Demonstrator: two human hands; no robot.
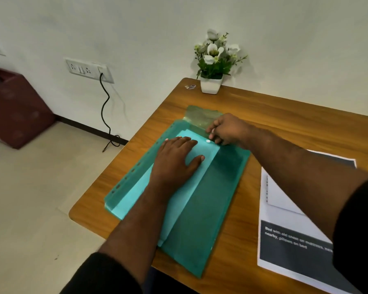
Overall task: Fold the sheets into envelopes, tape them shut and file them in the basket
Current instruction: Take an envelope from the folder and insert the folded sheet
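Observation:
A green translucent plastic envelope folder (210, 209) lies on the wooden table (285, 115), punched holes along its left edge. A pale folded sheet (179, 204) shows through it, filling the left half. My left hand (174, 160) lies flat on the folder over the sheet, fingers spread. My right hand (227, 129) is at the folder's far end, fingers pinched on the edge of the open flap (200, 116) next to a small white snap button (208, 141). No basket or tape is in view.
Printed papers (289, 240) with a dark band of text lie at the right, partly under my right arm. A white pot of artificial flowers (212, 81) stands at the table's far edge. On the floor at left sits a dark red box (15, 111); a cable hangs from a wall socket (89, 70).

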